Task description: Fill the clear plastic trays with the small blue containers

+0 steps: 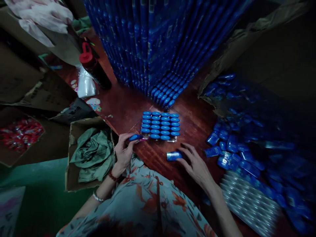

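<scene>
My left hand pinches a blue oval piece between thumb and fingers, at the front left corner of a tray of blue oval pieces. The tray lies on the reddish-brown table, its pieces set in neat rows. A small shiny blue packet is between the thumb and fingers of my right hand, gripped at its right end, just in front of the tray. Several similar blue packets lie heaped to the right of that hand.
Behind the tray rise tall stacks of blue packs. A red-capped bottle and clear plastic bags are at left. A carton with green cloth stands beside the table. Clear moulded trays lie at lower right, near a large carton.
</scene>
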Action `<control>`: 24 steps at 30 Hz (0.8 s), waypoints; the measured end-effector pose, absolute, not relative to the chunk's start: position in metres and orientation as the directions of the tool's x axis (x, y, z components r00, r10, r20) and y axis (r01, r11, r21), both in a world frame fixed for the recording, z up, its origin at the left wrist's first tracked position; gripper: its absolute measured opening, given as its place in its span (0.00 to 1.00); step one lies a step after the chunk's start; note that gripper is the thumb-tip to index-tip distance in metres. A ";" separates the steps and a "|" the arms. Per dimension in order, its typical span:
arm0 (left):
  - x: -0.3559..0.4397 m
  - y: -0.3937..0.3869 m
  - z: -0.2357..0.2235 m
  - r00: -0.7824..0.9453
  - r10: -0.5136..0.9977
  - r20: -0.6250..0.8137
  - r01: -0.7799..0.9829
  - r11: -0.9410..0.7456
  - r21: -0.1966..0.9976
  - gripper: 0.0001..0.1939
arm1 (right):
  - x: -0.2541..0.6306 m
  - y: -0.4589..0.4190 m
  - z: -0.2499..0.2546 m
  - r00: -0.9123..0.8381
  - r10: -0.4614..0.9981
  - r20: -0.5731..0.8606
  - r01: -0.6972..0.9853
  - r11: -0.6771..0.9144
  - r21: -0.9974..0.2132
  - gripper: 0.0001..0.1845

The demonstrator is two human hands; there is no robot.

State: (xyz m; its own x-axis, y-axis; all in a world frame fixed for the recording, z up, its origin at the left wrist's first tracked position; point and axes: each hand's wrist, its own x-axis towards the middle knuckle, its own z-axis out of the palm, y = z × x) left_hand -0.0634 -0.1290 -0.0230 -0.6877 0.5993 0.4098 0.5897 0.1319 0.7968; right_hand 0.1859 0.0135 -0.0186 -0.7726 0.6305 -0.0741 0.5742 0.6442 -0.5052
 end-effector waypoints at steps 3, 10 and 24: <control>-0.070 -0.121 -0.030 -0.561 0.675 0.479 0.685 0.054 0.726 0.05 | 0.179 0.004 -0.018 -0.642 0.759 -0.111 0.731 0.561 -0.389 0.21; -0.083 -0.125 -0.038 -0.105 0.853 0.511 0.875 -0.165 0.455 0.15 | 0.173 -0.021 -0.034 -0.673 0.735 -0.091 0.660 0.540 -0.523 0.21; -0.103 -0.105 0.002 0.104 0.973 0.205 0.900 -0.180 0.398 0.12 | 0.182 -0.007 -0.030 -0.825 0.530 -0.196 0.526 0.593 -0.610 0.13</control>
